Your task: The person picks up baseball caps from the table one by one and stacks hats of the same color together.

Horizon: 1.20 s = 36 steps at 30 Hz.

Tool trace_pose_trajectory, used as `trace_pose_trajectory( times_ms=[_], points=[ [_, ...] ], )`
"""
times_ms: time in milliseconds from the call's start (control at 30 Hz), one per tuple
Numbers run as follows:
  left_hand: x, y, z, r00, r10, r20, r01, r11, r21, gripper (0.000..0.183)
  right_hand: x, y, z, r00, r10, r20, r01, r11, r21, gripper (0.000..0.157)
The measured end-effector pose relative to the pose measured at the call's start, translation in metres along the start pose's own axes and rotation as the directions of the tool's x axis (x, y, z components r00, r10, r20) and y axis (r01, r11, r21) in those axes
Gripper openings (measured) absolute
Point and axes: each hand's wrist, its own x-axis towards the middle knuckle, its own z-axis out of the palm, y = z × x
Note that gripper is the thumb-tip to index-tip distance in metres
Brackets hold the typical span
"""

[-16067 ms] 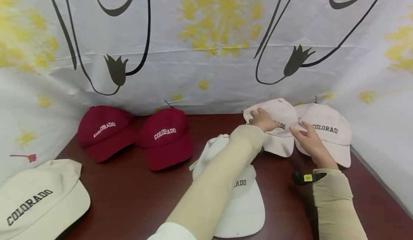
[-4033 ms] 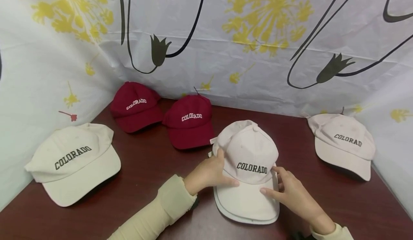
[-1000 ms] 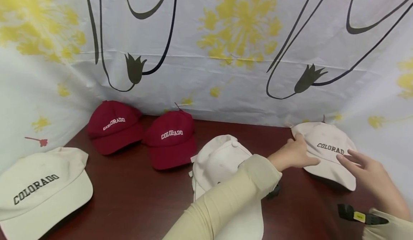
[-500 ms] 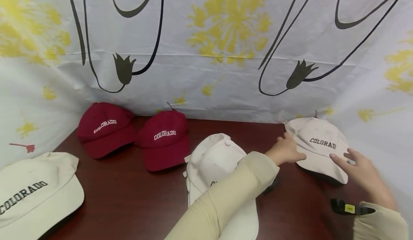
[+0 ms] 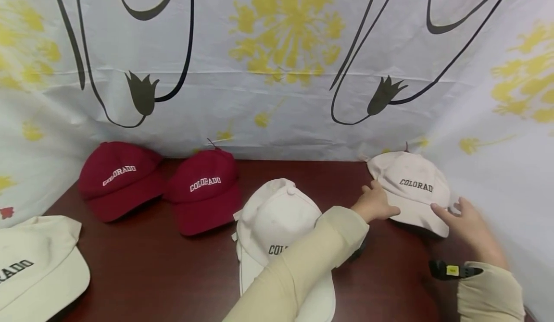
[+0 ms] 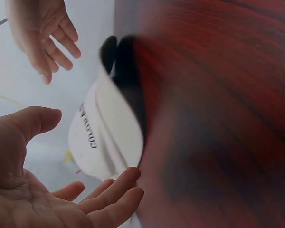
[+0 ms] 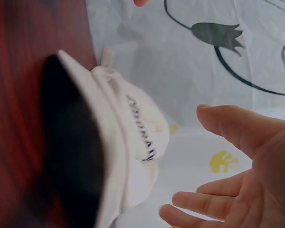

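Note:
A pale pink baseball cap (image 5: 415, 187) lettered in black sits at the back right of the table, its brim towards me. My left hand (image 5: 375, 203) is at its left side, thumb and fingers spread, fingertips close to the brim edge in the left wrist view. On the other side, my right hand (image 5: 472, 226) stands with thumb apart from the fingers; a gap to the cap (image 7: 142, 137) shows in the right wrist view. Stacked caps (image 5: 277, 216), pale pink over white, lie in the middle, partly hidden under my left forearm.
Two dark red caps, one at the far left (image 5: 121, 182) and one beside it (image 5: 205, 192), stand along the back. A cream cap (image 5: 39, 264) lies at the front left, cut off by the view. Patterned white cloth (image 5: 259, 96) walls the dark red-brown table (image 5: 164, 274).
Earlier, two pink caps stood at the right; one now tops the white cap in the middle. My hands have left that stack for the right-hand cap. Lately the view has turned right.

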Motion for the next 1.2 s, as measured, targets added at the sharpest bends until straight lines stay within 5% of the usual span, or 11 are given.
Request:
trace_pose_trajectory(
  times_ms=[433,700,1200],
  points=[
    [0.008,-0.004,0.012,0.996,-0.067,-0.057,0.064,0.996,-0.056,0.081,0.009,0.007,0.008,0.999,0.02,0.042,-0.019,1.0,-0.021,0.081],
    [0.01,0.0,0.016,0.995,-0.064,-0.08,0.062,0.998,-0.034,0.08,0.011,0.011,0.014,1.0,-0.006,0.013,0.007,0.999,-0.045,0.044],
    [0.012,0.001,0.025,0.996,-0.041,-0.073,0.038,0.998,-0.046,0.082,0.012,0.015,0.023,1.0,0.025,0.008,-0.024,0.998,-0.057,0.049]
  ],
)
